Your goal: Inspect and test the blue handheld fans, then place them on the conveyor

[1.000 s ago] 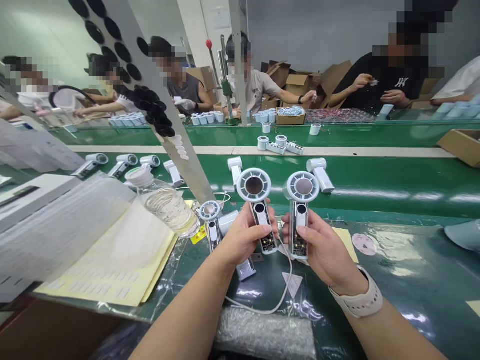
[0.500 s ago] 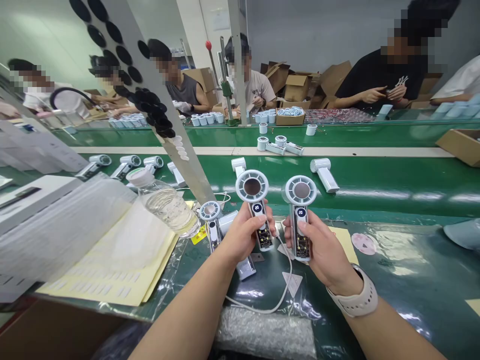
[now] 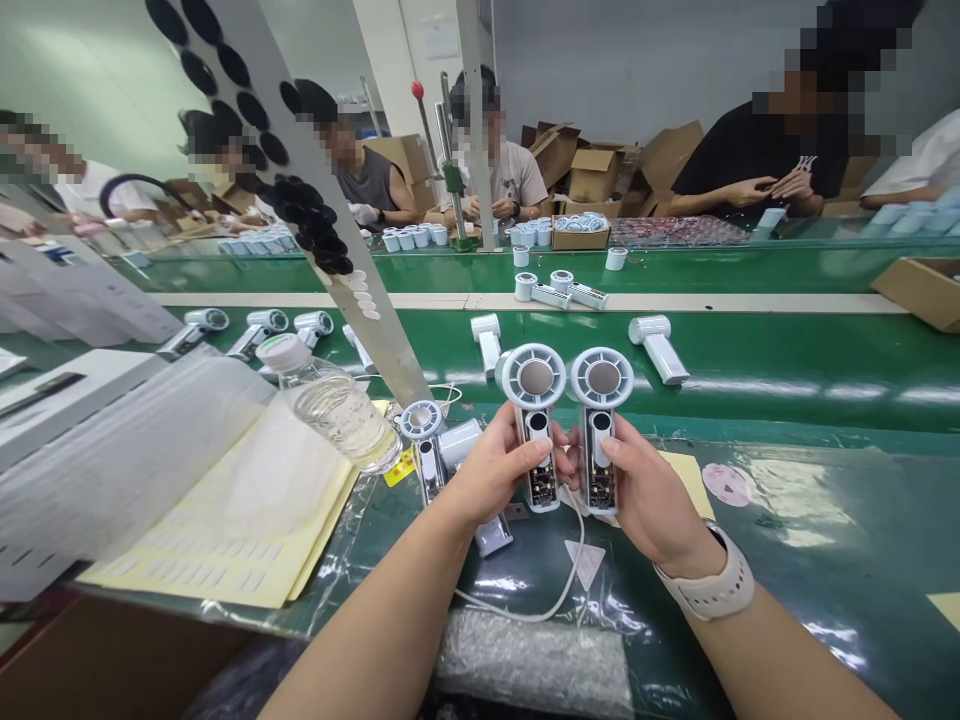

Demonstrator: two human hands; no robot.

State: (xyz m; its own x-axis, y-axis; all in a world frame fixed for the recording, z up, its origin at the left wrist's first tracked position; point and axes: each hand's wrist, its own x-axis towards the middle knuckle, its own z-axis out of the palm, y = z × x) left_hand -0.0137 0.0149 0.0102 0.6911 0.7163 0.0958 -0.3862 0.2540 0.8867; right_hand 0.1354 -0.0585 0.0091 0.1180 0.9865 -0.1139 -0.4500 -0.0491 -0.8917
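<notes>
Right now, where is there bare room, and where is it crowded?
Free: dark green bench between the round pink sticker and pale yellow right-edge paper; green belt right of the rightmost white L-shaped device. Crowded: left of the left hand (clear plastic bottle, yellow paper sheets).

Smooth plastic, mostly shiny
Both held fans [image 3: 602, 380] look of smooth, glossy plastic; the bottle [image 3: 341, 412] is clear plastic, the bubble wrap [image 3: 536, 665] bumpy (it shines), the yellow sheet [image 3: 289, 535] matt paper.
</notes>
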